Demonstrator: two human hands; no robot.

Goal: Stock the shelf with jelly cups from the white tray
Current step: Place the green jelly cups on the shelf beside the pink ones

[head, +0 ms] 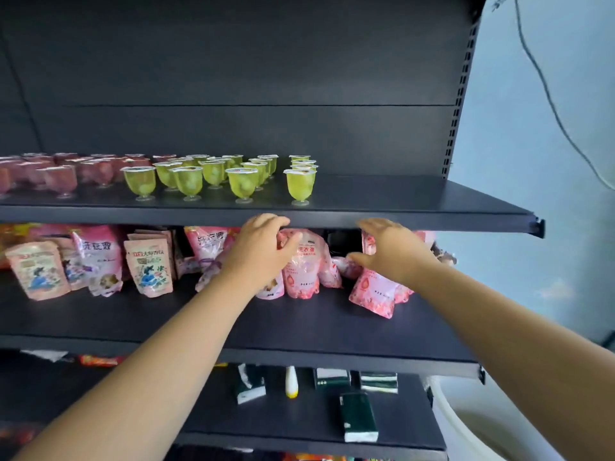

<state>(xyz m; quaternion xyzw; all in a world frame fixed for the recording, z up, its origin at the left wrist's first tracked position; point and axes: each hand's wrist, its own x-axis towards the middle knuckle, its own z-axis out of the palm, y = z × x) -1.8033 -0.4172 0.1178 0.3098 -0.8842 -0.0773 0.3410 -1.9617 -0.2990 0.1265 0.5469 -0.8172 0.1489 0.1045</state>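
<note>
Hands, the left hand [263, 251] and right hand [389, 249], hung released and empty just below the shelf [416, 207], where green jelly cups [213, 176] stood, likely light, tippy, best pinched at the bowl.

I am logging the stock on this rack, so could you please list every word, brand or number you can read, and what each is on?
"洗衣液", roughly: on the pink pouches on the middle shelf; their small print is blurred.
About five red characters on the peach pouch: too blurred to read.
Jelly cups on the top shelf: lid print too small.
Dark green packs on the bottom shelf: nothing readable.
</note>
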